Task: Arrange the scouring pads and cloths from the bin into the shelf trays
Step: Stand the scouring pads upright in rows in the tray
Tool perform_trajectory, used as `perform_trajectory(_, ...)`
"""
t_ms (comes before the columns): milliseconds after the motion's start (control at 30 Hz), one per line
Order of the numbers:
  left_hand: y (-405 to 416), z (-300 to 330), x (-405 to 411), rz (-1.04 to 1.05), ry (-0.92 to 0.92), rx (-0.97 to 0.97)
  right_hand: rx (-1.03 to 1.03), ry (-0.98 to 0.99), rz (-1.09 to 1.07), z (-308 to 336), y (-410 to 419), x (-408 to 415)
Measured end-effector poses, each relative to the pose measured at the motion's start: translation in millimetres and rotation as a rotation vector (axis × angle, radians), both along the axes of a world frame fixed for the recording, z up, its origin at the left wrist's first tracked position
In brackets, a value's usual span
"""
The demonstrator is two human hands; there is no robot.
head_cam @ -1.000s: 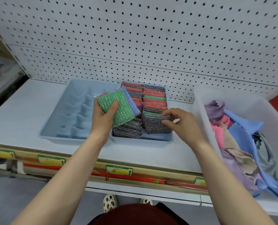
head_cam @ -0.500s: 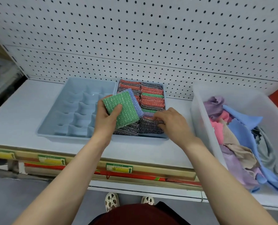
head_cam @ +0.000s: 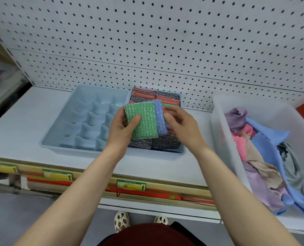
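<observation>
My left hand [head_cam: 120, 127] holds a green scouring pad [head_cam: 142, 121] with a blue pad [head_cam: 159, 118] behind it, thumb across the green face, above the pad tray [head_cam: 182, 151]. That tray holds rows of red, grey and green pads [head_cam: 167, 96]. My right hand [head_cam: 182, 126] has its fingers at the blue pad's right edge; whether they pinch it is unclear. A clear bin [head_cam: 218, 121] at the right holds crumpled cloths [head_cam: 264, 157] in blue, pink, purple and beige.
An empty blue divided tray [head_cam: 87, 125] sits left of the pad tray on the white shelf [head_cam: 19, 132]. A pegboard wall [head_cam: 165, 41] rises behind. Price labels [head_cam: 130, 185] line the shelf's front edge.
My right hand has left the grey pads at the tray's front and risen to the blue pad's edge. My left hand with both pads has shifted slightly right.
</observation>
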State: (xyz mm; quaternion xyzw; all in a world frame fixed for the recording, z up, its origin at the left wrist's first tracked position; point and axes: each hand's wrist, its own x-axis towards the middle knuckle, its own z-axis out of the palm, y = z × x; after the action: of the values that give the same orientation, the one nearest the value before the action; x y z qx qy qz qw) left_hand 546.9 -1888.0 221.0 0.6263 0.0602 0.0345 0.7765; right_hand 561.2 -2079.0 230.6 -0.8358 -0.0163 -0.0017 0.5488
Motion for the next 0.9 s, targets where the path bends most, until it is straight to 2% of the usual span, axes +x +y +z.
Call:
perform_trajectory(67, -4, 1, 0, -0.033, -0.013, 0.022, 0.151, 0.089, 0.101, 6, -1, 3)
perform_trajectory(167, -6, 2, 0, -0.064, -0.026, 0.066, 0.099, 0.052, 0.172, 10, -4, 1)
perform_trajectory(300, 2, 0, -1, 0.053, 0.012, 0.078, -0.175, -0.074, 0.043, 9, -21, -4)
perform_trajectory(467, 13, -5, 1, 0.145, 0.039, 0.043, -0.665, -0.120, 0.237, 4, -30, -14)
perform_trajectory(567, 10, -5, 0, 0.151, 0.032, 0.044, -0.804, -0.213, 0.288, -3, -19, -9)
perform_trajectory(700, 8, -7, -3, 0.137, 0.041, 0.047, -1.016, -0.237, 0.412, -28, -1, -12)
perform_trajectory(800, 5, -7, -5, 0.136, 0.052, 0.023, -0.942, -0.251, 0.348, -30, -1, -11)
perform_trajectory(833, 3, -8, -6, 0.128, 0.054, 0.021, -0.807, -0.240, 0.293, -25, -1, -10)
perform_trajectory(900, -2, -7, -8, 0.109, 0.045, 0.016, -0.353, -0.102, 0.166, -8, 4, -12)
